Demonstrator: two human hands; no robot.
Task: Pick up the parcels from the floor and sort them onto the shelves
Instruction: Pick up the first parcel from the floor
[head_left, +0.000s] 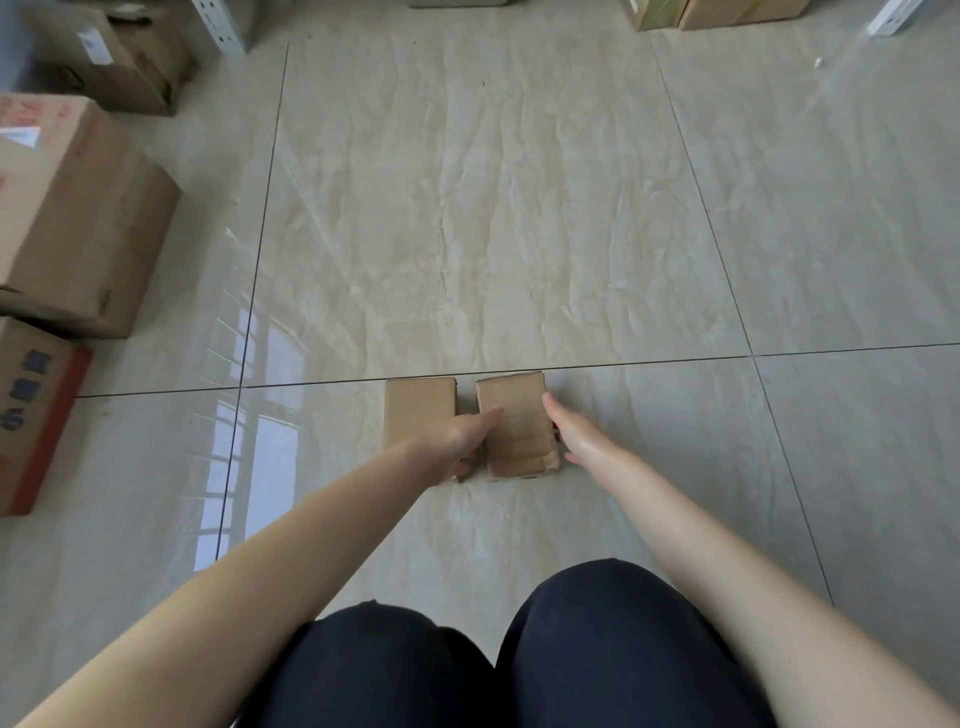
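Observation:
Two small brown cardboard parcels lie side by side on the tiled floor in front of my knees. The right parcel (519, 423) is creased and dented. My left hand (460, 439) clasps its left side, thumb on top and fingers down in the gap between the parcels. My right hand (569, 428) presses against its right side, with the fingertips hidden behind the edge. The left parcel (418, 408) is smooth, and my left wrist covers its near end.
Larger cardboard boxes stand along the left: one big box (78, 218), a box with a red edge (36, 410) and a darker box (119, 57) at the back. A white shelf post (221, 26) rises beside it. More boxes (717, 10) sit at the top right.

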